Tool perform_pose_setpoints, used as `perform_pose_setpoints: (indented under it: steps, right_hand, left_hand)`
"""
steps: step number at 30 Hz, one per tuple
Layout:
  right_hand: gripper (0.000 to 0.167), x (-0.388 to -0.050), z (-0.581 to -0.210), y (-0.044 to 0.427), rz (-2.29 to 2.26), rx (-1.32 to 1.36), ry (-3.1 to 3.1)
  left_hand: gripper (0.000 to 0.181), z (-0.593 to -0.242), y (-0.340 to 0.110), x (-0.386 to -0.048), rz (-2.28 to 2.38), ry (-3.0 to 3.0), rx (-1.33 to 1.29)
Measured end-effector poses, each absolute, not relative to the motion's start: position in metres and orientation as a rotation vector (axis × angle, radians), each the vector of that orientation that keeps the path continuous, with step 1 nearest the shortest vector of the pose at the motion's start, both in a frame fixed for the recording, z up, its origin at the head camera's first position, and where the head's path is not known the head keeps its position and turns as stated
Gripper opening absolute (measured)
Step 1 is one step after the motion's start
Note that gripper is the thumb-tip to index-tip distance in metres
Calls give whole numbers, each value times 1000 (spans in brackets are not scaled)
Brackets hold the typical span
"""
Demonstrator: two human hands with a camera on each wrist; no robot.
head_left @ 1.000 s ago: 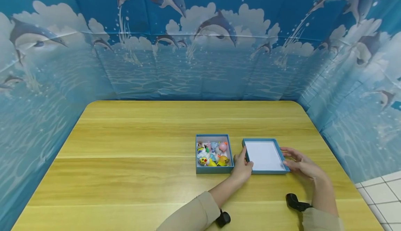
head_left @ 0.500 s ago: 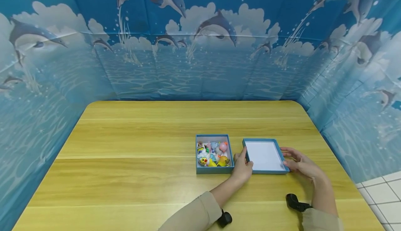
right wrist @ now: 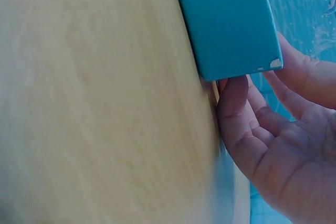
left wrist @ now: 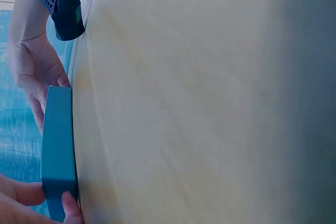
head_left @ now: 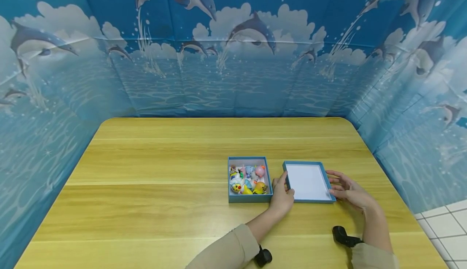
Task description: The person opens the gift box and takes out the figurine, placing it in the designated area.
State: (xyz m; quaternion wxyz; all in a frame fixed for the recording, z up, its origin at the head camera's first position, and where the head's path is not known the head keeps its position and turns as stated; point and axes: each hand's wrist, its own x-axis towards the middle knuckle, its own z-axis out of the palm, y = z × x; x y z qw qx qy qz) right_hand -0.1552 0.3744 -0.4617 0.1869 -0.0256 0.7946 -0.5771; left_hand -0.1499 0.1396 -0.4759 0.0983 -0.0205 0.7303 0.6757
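Note:
A shallow blue box lid [head_left: 308, 181] lies on the table, its white inside facing up. My left hand [head_left: 281, 200] grips its near left corner; in the left wrist view those fingertips [left wrist: 32, 193] are at the blue wall. On the far side of the lid, my right hand [head_left: 352, 194] pinches the right edge, with the thumb at the rim. Seen from the right wrist, one of its fingers [right wrist: 235, 98] bends against the wall's end. To the left stands an open blue box [head_left: 249, 198] with several small colourful toy figures [head_left: 248, 179] inside.
The wooden table [head_left: 146, 188] has rounded far corners. A curtain [head_left: 233, 78] printed with dolphins and sea surrounds its far side and flanks. White floor tiles [head_left: 438, 224] show at the lower right. Black wrist cameras [head_left: 341, 236] are worn at the sleeves.
My right hand has shifted its hold slightly at the lid's right edge, and the lid's near right corner has moved a little left. The left hand and the toy box keep their places.

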Motion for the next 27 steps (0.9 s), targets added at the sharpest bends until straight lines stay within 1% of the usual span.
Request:
perform_pose_setpoints:
  steps: [7, 20, 24, 27]
  right_hand:
    - [67, -154, -462, 376, -1641, -26, 2211]
    - [67, -155, -461, 377, -1631, -11, 2215]
    - [64, -154, -459, 376, -1638, -24, 2223]
    - [58, -153, -455, 374, -1653, -7, 2269]
  left_hand:
    - [51, -478, 140, -148, 2039, 2219, -68]
    - [49, -477, 141, -148, 2064, 2190, -107]
    - [50, -476, 142, -149, 2096, 2152, -113]
    - [52, -474, 142, -148, 2112, 2138, -89]
